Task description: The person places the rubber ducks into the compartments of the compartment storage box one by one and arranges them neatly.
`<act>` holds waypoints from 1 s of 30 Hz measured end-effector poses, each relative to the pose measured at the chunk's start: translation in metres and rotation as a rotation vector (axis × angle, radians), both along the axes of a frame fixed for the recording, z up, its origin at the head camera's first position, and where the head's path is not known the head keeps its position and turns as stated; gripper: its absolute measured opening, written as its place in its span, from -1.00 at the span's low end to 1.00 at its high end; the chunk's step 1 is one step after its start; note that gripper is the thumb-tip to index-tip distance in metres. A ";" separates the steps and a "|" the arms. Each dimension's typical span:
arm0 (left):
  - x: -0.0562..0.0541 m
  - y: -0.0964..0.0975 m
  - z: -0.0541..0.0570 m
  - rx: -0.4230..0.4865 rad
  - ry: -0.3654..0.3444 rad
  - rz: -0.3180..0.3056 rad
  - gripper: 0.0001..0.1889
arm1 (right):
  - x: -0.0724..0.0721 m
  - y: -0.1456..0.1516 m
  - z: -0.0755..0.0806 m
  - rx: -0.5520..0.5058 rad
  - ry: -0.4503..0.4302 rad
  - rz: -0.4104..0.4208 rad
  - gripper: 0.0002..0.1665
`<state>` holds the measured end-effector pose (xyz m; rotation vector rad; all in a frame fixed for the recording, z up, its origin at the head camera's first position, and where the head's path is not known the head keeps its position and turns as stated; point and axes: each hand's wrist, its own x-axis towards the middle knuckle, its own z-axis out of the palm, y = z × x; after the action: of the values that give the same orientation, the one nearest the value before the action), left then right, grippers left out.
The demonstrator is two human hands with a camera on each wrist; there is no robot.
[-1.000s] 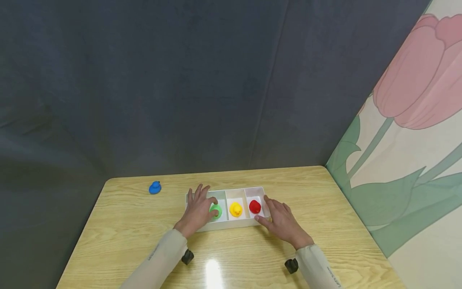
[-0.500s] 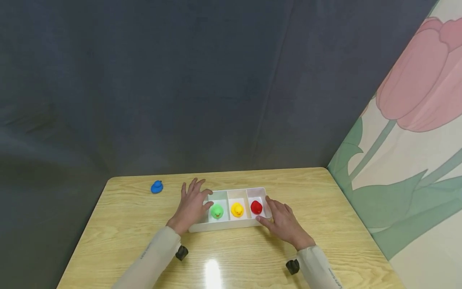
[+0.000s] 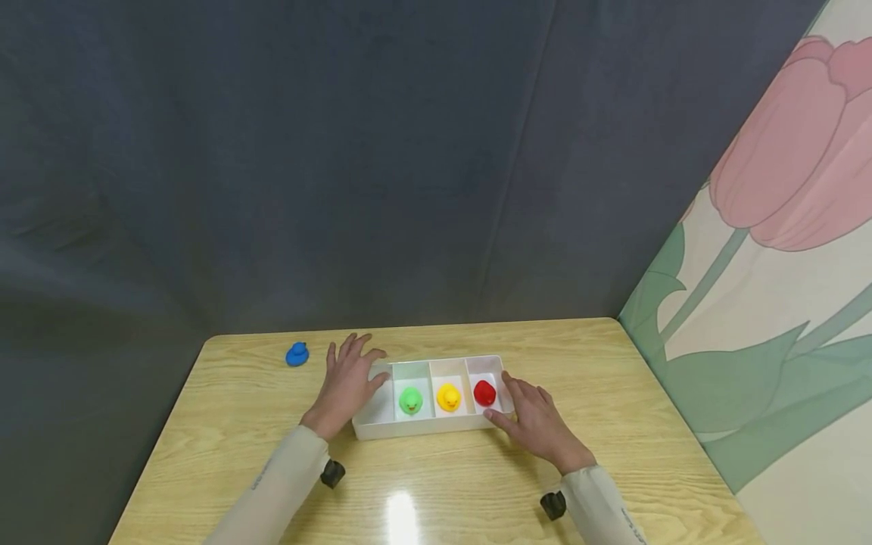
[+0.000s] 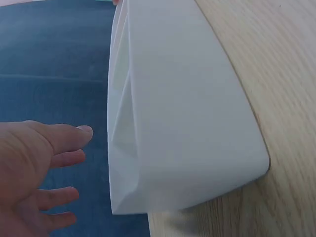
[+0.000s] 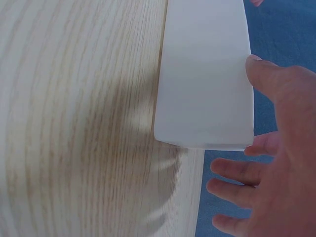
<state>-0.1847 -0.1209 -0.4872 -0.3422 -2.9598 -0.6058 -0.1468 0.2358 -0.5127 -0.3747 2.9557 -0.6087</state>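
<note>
A white divided tray [image 3: 425, 428] lies on the table, holding a green rubber duck [image 3: 411, 401], a yellow rubber duck [image 3: 449, 397] and a red rubber duck [image 3: 484, 393], each in its own compartment. The leftmost compartment has no duck. My left hand [image 3: 342, 387] hovers at that end, fingers spread and holding nothing. In the left wrist view its thumb [image 4: 74, 136] stands apart from the rim. My right hand [image 3: 538, 420] rests at the tray's right end, thumb on the near rim and index fingertip at the end wall. Its other fingers [image 5: 234, 170] extend loosely past the tray.
A blue rubber duck [image 3: 297, 354] sits at the back left of the wooden table [image 3: 436, 492]. Behind the table hangs a dark curtain [image 3: 381, 166]. A tulip-patterned hanging [image 3: 783, 303] stands along the right side.
My left hand has let go of the green duck in its compartment and drawn back to the left. My right hand stays at the tray's right end.
</note>
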 end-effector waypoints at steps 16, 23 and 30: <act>-0.008 -0.026 0.001 0.067 -0.005 0.068 -0.56 | 0.000 0.000 -0.001 -0.002 -0.005 -0.008 0.07; -0.008 -0.037 -0.001 0.084 -0.012 0.112 -0.49 | 0.001 0.000 -0.001 -0.007 0.003 -0.002 0.06; -0.006 -0.053 -0.008 0.101 -0.026 0.143 -0.42 | 0.001 0.000 -0.001 -0.007 0.007 0.002 0.05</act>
<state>-0.1907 -0.1737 -0.4950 -0.1136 -2.9312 -0.7436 -0.1462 0.2358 -0.5140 -0.3818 2.9603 -0.6182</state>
